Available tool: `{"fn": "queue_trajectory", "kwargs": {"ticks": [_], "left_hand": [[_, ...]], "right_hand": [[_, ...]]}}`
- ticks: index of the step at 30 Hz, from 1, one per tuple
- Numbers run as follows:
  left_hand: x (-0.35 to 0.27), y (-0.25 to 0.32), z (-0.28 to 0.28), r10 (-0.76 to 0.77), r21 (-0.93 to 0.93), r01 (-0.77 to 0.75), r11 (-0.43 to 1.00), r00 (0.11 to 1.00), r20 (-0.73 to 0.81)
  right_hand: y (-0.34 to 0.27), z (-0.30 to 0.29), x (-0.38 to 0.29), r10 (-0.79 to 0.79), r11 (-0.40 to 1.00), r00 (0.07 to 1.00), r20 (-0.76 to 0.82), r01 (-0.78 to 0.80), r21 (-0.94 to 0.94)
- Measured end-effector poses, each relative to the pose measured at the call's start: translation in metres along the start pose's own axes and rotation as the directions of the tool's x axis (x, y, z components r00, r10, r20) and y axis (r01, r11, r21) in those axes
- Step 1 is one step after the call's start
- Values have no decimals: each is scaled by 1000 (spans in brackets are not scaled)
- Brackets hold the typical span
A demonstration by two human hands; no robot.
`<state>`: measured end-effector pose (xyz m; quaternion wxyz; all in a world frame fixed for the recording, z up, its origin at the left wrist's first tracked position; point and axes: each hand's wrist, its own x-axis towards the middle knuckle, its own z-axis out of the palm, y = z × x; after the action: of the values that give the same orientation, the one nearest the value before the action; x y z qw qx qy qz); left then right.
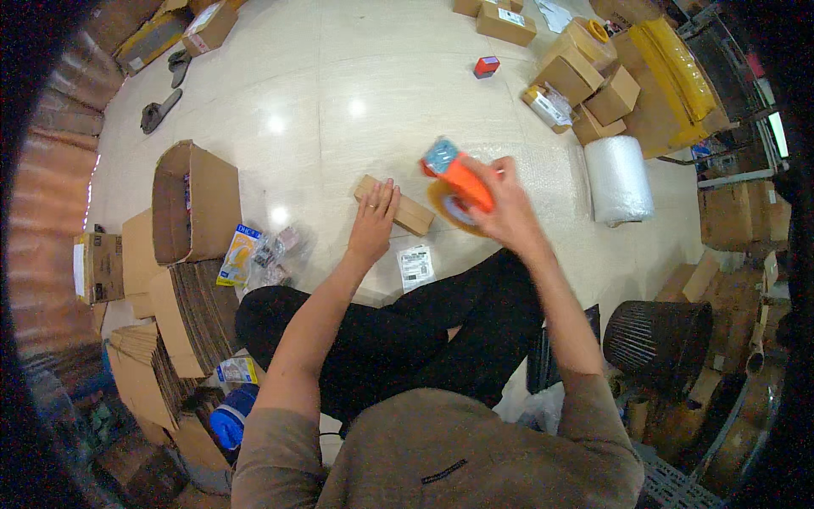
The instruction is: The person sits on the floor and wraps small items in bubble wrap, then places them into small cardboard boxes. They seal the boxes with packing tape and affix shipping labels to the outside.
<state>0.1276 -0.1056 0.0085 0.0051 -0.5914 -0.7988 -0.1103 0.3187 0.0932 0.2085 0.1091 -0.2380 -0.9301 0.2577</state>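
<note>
My left hand (376,219) rests flat, fingers extended, on top of a small long cardboard box (413,215) on the tiled floor. To the right of that box, my right hand (499,203) grips an orange tape gun (469,184) fitted with a roll of yellowish tape. The tape gun is somewhat blurred and seems to be held above the floor. Between the small box and my crossed legs lies a printed paper label (416,267) with writing. A sheet of bubble wrap (534,172) lies on the floor beyond the tape gun.
An open carton (213,203), a yellow packet (240,256) and stacked flat cardboard (197,318) are at the left. On the right stand a bubble wrap roll (618,180), several cartons (569,79) and a dark basket (658,343). A red and black stamp (486,67) lies farther ahead.
</note>
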Motion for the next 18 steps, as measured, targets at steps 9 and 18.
{"fn": "queue_trajectory", "kwargs": {"ticks": [9,18], "left_hand": [[8,-22,2,-28,-304,40,952,999,43],[66,-106,-85,-145,-743,669,-7,735,663]], "right_hand": [[-34,86,15,-132,964,977,166,166,-210],[-52,81,33,-108,974,944,312,163,-157]]}}
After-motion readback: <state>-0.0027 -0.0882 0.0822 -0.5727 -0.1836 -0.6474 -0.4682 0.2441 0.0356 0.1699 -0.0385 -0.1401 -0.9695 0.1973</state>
